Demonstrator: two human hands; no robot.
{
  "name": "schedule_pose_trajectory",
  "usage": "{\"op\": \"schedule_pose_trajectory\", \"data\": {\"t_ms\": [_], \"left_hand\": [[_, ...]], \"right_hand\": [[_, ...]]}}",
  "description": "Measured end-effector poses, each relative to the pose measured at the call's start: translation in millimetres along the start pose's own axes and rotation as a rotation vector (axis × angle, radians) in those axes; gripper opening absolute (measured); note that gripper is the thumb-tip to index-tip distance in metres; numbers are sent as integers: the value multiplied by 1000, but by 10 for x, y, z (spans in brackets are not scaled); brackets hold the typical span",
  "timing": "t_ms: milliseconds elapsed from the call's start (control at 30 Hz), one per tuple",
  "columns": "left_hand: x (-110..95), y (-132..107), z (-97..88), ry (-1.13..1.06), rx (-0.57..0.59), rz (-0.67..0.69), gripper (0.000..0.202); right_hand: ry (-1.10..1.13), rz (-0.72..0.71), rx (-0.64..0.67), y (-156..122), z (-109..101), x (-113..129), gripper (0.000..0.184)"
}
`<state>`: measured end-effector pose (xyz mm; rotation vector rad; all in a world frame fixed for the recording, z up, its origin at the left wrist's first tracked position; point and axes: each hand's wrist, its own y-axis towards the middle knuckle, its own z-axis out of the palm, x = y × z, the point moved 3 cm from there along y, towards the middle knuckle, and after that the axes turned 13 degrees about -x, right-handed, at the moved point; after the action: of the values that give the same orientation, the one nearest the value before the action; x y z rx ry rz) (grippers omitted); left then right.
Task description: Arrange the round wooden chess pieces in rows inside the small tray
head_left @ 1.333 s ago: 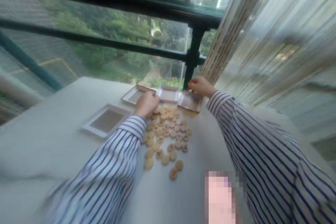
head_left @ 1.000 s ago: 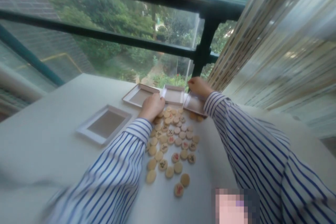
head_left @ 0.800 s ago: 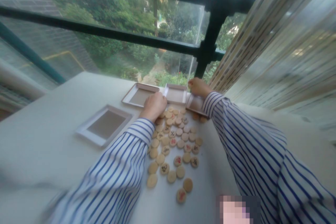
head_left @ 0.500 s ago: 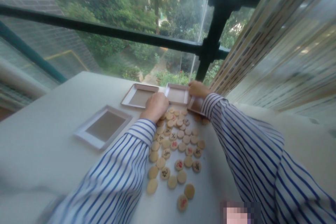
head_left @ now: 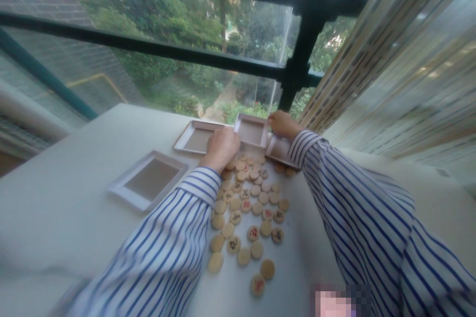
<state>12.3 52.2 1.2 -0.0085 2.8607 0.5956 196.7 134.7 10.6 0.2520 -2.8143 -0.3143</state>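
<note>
Between my two hands is a shallow white box tray (head_left: 265,138) with a grey-brown inside, tilted a little. My left hand (head_left: 223,144) is closed at its left edge; the fingertips are hidden. At its right edge my right hand (head_left: 284,124) pinches the rim. Many round wooden Chinese chess pieces (head_left: 246,205) lie spread over the table in front, some showing red or black characters, others blank side up. A second box tray (head_left: 181,146) sits partly behind my left hand. Another box tray (head_left: 273,154) is below my right hand, partly covered by the sleeve.
A larger open box tray (head_left: 115,189) lies on the white table (head_left: 55,198) to the left of my left forearm. A dark green window frame (head_left: 223,62) stands beyond the far edge, and a blind or curtain (head_left: 349,54) hangs at the right.
The middle box tray has risen slightly and its inside looks darker. My right hand has shifted slightly right with its rim. The chess pieces lie as before.
</note>
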Motion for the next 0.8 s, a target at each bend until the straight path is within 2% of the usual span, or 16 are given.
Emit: {"op": "schedule_pose_trajectory", "data": {"t_ms": [400, 600, 800], "left_hand": [[-97, -26, -466, -14, -164, -28, 37], [-141, -80, -696, -88, -260, -30, 38], [-162, -147, -873, -181, -296, -60, 36]], "right_hand": [[73, -8, -119, -101, -585, 164, 28], [140, -18, -140, -261, -871, 233, 28], [175, -22, -163, -416, -1096, 291, 29]]}}
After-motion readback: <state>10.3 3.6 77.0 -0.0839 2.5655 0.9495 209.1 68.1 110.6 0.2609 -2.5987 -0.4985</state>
